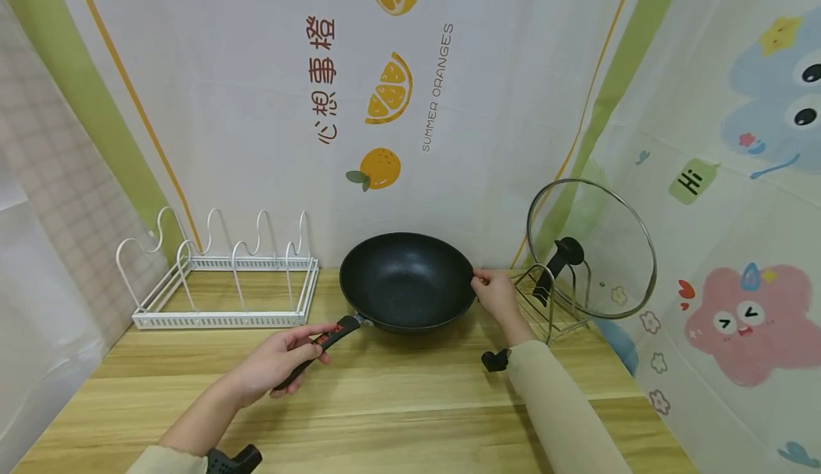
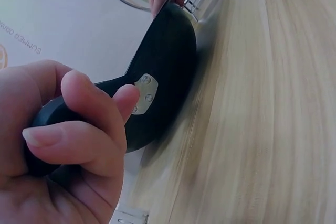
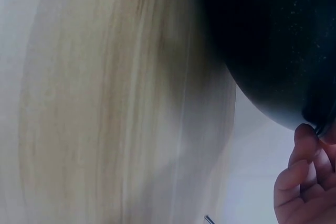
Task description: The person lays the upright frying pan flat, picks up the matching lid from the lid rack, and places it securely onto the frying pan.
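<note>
One black pan (image 1: 405, 281) is held between two hands; whether its base touches the wooden table (image 1: 385, 417) I cannot tell. At its eight o'clock, the left hand (image 1: 279, 363) has fingers curled round the single handle (image 1: 338, 331); at three, the right hand (image 1: 494, 292) pinches the rim. Farther out at three o'clock — one glass lid (image 1: 606, 253), upright in one wire stand (image 1: 549, 310). At nine — one white rack (image 1: 218, 320) with four wire dividers. Three orange prints (image 1: 380, 168) at twelve.
</note>
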{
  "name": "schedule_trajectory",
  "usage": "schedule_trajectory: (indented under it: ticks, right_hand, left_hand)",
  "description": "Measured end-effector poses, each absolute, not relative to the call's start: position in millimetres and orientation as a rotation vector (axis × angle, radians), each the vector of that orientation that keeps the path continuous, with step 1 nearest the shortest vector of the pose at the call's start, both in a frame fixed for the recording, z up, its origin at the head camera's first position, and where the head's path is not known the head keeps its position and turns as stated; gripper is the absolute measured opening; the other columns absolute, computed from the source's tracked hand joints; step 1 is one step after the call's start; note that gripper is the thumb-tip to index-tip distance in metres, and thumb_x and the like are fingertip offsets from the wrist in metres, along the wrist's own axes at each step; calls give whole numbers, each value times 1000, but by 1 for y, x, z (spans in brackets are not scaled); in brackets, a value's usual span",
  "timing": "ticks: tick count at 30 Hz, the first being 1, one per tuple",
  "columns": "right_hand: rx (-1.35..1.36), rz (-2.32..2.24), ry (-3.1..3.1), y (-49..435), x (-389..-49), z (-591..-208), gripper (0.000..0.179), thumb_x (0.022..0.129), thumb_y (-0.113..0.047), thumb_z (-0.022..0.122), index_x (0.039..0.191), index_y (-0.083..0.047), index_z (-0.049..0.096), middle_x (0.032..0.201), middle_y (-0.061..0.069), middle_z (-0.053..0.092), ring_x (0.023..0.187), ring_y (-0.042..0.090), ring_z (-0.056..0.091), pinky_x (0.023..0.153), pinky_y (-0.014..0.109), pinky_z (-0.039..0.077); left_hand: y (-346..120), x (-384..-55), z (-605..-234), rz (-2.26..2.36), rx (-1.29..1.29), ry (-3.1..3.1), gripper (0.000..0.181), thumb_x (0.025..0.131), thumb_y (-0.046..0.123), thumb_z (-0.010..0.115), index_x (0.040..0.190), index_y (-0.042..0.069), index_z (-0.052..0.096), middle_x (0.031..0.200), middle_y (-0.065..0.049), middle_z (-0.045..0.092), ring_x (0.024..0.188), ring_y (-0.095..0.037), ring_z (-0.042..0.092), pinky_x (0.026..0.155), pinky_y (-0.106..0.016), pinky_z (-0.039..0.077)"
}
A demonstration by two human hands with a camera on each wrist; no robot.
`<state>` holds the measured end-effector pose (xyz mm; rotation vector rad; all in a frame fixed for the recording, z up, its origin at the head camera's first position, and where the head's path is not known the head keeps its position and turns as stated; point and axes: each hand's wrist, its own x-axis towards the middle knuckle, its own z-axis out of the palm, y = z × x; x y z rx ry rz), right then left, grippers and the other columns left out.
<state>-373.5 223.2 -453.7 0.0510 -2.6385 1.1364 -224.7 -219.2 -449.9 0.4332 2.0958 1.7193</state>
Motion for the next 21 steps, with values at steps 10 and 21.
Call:
schedule_trajectory:
  ticks: [10, 21]
  right_hand:
    - [72, 1122, -2659, 223, -374, -455, 41, 106, -17, 60, 141, 0, 73, 121, 22, 80, 86, 26, 68, 72, 29, 49]
    - [56, 1133, -2657, 225, -371, -456, 42, 106, -18, 62, 143, 0, 72, 125, 23, 79, 103, 33, 74, 78, 34, 54]
  left_hand:
    - [-223, -228, -449, 1715, 421, 2095, 55, 115, 20, 55, 169, 13, 45, 120, -17, 73, 50, -10, 52, 43, -21, 35]
    - [-226, -233, -448, 1692, 422, 2097, 55, 115, 21, 54, 169, 14, 45, 119, -16, 73, 50, -10, 52, 43, -21, 35]
